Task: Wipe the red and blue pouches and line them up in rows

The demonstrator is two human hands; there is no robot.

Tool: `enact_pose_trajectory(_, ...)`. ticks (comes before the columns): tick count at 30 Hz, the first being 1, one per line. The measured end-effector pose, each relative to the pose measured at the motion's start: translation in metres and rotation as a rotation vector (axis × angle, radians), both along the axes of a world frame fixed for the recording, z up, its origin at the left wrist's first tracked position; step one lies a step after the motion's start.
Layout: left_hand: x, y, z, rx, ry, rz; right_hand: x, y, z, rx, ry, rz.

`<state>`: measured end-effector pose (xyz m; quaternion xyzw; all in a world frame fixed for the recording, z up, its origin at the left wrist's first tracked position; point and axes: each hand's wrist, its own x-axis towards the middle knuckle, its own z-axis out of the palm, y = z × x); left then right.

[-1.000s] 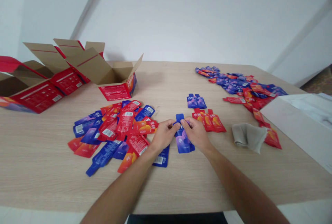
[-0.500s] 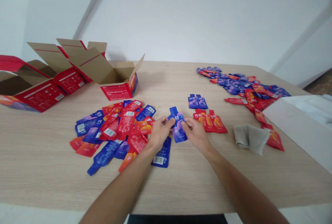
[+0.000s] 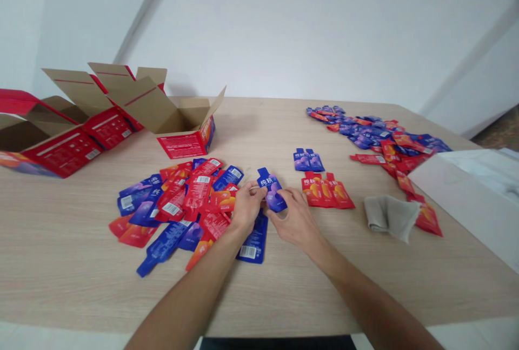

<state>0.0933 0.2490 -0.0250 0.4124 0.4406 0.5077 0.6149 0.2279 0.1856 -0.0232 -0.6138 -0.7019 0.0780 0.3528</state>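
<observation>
Between both hands is a blue pouch [image 3: 271, 190] with purple fruit printed on its front. My left hand [image 3: 248, 205] pinches its left edge. My right hand [image 3: 295, 216] grips its lower right part with thumb and fingers. Under my left wrist another blue pouch [image 3: 253, 242] lies on the table, barcode up. A heap of red and blue pouches [image 3: 178, 206] spreads to the left. Right of my hands, a row of red pouches [image 3: 326, 190] lies side by side, with a pair of blue pouches [image 3: 308, 159] behind it.
Open red cardboard boxes stand at the left, the nearest single box [image 3: 184, 144] with its flaps up. A long pile of mixed pouches [image 3: 373, 131] runs along the right. A folded grey cloth [image 3: 390, 215] lies before a white box [image 3: 466, 193] at the table's right edge.
The blue pouch has shifted slightly left and tilted. My right hand has moved from its side to its lower corner, with the thumb now below it. The piles look the same.
</observation>
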Motion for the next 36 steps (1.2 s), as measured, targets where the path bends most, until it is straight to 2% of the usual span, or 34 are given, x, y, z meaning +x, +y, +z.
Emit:
enact_pose_trajectory(9, 0.005, -0.001, 0.004, -0.001, -0.077, -0.06, 0.005, 0.02, -0.002, 0.076, -0.024, -0.134)
enact_pose_trajectory(13, 0.006, -0.002, 0.001, -0.09, -0.052, -0.018, 0.017, 0.048, -0.006, 0.088, -0.123, -0.235)
enact_pose_trajectory(17, 0.008, -0.003, -0.002, -0.113, -0.011, -0.034, 0.031, 0.083, -0.004, 0.088, -0.24, -0.332)
enact_pose_trajectory(24, 0.008, -0.001, -0.012, 0.007, 0.045, -0.116, 0.045, 0.131, -0.004, -0.109, -0.349, -0.444)
enact_pose_trajectory(30, 0.008, -0.003, -0.018, 0.098, 0.114, -0.157, 0.054, 0.141, -0.019, -0.169, -0.308, -0.504)
enact_pose_trajectory(36, 0.007, -0.004, -0.017, 0.144, 0.173, -0.194, 0.06, 0.145, -0.023, -0.191, -0.266, -0.526)
